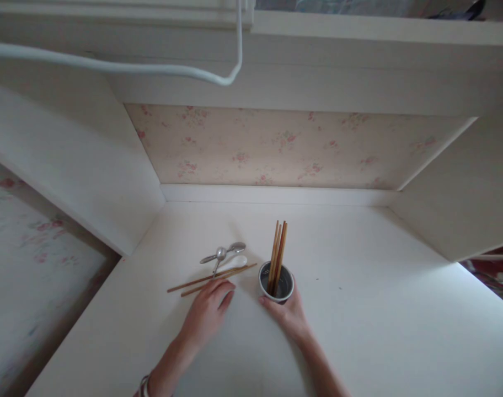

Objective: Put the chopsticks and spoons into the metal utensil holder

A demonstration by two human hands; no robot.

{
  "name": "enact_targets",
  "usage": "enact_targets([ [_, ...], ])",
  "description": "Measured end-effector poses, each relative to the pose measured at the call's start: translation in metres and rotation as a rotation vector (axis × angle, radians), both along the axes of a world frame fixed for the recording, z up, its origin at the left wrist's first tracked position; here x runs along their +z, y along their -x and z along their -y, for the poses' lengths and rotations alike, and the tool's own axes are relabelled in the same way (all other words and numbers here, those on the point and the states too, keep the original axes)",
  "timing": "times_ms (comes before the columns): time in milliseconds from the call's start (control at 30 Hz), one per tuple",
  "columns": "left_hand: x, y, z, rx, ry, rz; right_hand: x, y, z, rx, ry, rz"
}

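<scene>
A small dark cup point(276, 284) with a pale rim stands on the white desk point(359, 309), with several wooden chopsticks point(278, 253) upright in it. My right hand point(288, 317) is wrapped round the near side of the cup. A loose pair of chopsticks point(212, 279) lies flat to the left. My left hand point(208, 314) rests with fingers stretched out, its fingertips touching that pair. Behind them lie two metal spoons point(223, 253) and a white spoon point(237, 261).
The desk sits in a white alcove with side panels left point(81, 182) and right point(454, 204) and floral wallpaper point(276, 146) at the back. A white cable point(152, 69) hangs overhead. A floral bedcover point(23, 264) lies past the desk's left edge.
</scene>
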State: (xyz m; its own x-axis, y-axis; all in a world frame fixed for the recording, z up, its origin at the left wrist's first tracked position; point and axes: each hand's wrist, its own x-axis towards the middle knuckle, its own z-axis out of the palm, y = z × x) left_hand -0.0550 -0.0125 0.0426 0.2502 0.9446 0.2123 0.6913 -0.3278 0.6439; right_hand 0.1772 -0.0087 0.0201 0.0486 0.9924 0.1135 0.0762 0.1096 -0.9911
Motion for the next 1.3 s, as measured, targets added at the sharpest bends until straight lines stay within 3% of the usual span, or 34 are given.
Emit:
enact_targets([
  [200,-0.011,0.066,-0.011,0.242,-0.065,-0.296,-0.007,-0.002,-0.001,0.010,0.006,-0.017],
  [567,-0.002,0.078,-0.033,0.023,0.094,-0.493,-0.012,-0.003,0.000,0.013,-0.011,-0.013],
  [933,0.014,0.135,-0.026,0.078,0.078,-0.695,-0.013,-0.005,-0.001,0.022,-0.031,0.016],
  [1133,0.036,0.119,-0.029,0.054,-0.071,-0.780,-0.014,-0.004,-0.001,0.011,-0.019,0.029],
  [1300,0.047,0.101,-0.036,0.120,-0.149,-0.842,-0.014,-0.002,-0.001,0.015,-0.047,-0.012],
])
